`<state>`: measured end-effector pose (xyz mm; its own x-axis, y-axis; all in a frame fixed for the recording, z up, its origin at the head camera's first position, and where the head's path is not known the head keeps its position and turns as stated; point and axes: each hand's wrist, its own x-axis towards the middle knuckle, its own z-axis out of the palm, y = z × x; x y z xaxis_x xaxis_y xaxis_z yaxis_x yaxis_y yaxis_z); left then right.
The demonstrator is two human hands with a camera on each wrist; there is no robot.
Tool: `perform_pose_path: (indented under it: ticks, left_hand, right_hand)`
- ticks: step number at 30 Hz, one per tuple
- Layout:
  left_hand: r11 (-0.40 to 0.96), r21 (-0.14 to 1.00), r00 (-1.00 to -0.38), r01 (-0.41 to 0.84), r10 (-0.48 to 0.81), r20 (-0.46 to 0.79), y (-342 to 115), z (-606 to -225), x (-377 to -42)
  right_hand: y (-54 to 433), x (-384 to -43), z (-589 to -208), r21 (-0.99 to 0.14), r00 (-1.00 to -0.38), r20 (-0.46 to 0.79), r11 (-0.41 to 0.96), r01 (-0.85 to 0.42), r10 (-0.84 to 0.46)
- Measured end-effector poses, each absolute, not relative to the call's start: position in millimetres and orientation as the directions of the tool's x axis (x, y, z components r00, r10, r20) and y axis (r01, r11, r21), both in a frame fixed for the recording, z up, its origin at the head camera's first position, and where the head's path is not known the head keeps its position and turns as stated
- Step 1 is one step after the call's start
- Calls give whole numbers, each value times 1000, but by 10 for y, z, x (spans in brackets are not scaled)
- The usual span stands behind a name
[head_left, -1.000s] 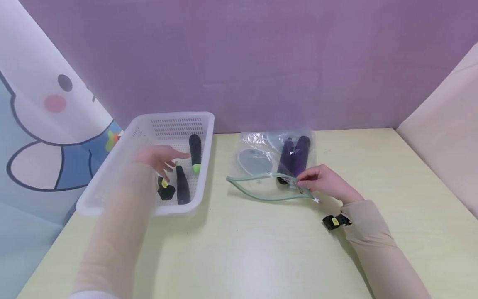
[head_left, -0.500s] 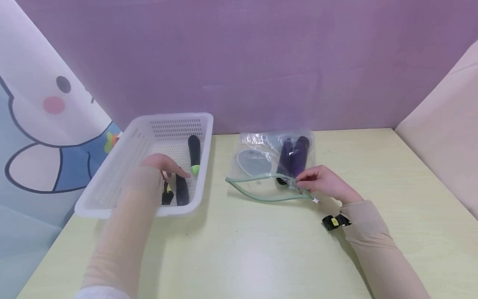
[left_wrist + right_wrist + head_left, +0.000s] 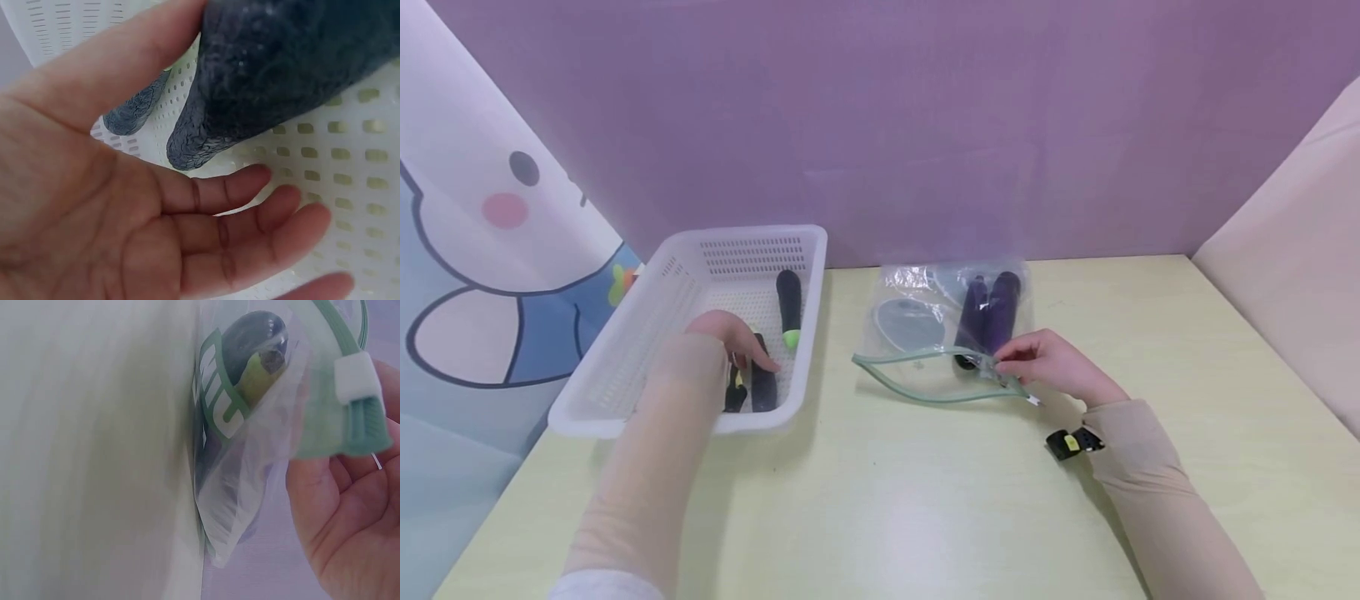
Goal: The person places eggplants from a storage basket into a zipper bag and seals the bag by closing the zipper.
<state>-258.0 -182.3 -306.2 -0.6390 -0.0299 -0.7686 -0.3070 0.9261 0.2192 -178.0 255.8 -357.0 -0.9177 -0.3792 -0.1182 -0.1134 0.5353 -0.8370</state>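
My left hand (image 3: 730, 331) reaches down into the white basket (image 3: 801, 400), over a dark eggplant (image 3: 764, 390). In the left wrist view that eggplant (image 3: 269, 69) lies between the thumb, which is right at its side, and the loosely spread fingers (image 3: 237, 244). Another dark eggplant (image 3: 789, 298) with a green end lies by the basket's right wall. My right hand (image 3: 1063, 367) pinches the right end of the mouth of a clear zip bag (image 3: 880, 333). Its green-edged mouth gapes. Two purple eggplants (image 3: 1002, 312) lie inside, and a white slider (image 3: 357, 378) shows at the corner.
Black wrist cameras with yellow marks (image 3: 1072, 444) sit at both wrists. The pale table (image 3: 895, 508) meets a purple backdrop (image 3: 925, 150) at the back. A cartoon-printed cloth (image 3: 482, 250) hangs on the left.
My left hand has moved down and slightly right inside the basket, coming over the nearer eggplant and covering part of it. My right hand keeps its grip on the zip bag.
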Motion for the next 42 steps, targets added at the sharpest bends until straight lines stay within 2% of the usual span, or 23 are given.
perform_pose_path:
  ticks: [7, 16, 19, 23, 29, 37, 42]
  left_hand:
    - [873, 264, -662, -411, -86, -744, -1821, -3061, -2562]
    - [864, 236, -633, -445, -117, -766, -1790, -3084, -2571]
    - [879, 226, -642, -420, -112, -758, -1796, -3087, -2580]
    - [911, 210, -657, -355, -83, -750, -1822, -3106, -2598]
    - [922, 210, -642, -326, -53, -765, -1832, -3127, -2615]
    - [938, 276, -576, -210, 109, -810, -1799, -3136, -2661]
    - [895, 371, -581, -248, 169, -796, -1876, -3121, -2671]
  right_hand:
    - [2566, -1785, -3583, -844, -918, -121, 526, -106, -379]
    - [2564, -1788, -3577, -841, -917, -123, 530, -106, -379]
    - [2556, -1786, -3574, -846, -916, -126, 524, -101, -380]
    - [2548, -1788, -3586, -844, -917, -126, 526, -101, -378]
    - [2558, -1765, -3585, -843, -915, -131, 529, -100, -381]
    - [2583, -1725, -3558, -832, -919, -133, 546, -100, -371]
    - [2544, -1767, -3566, -835, -918, -135, 542, -98, -374]
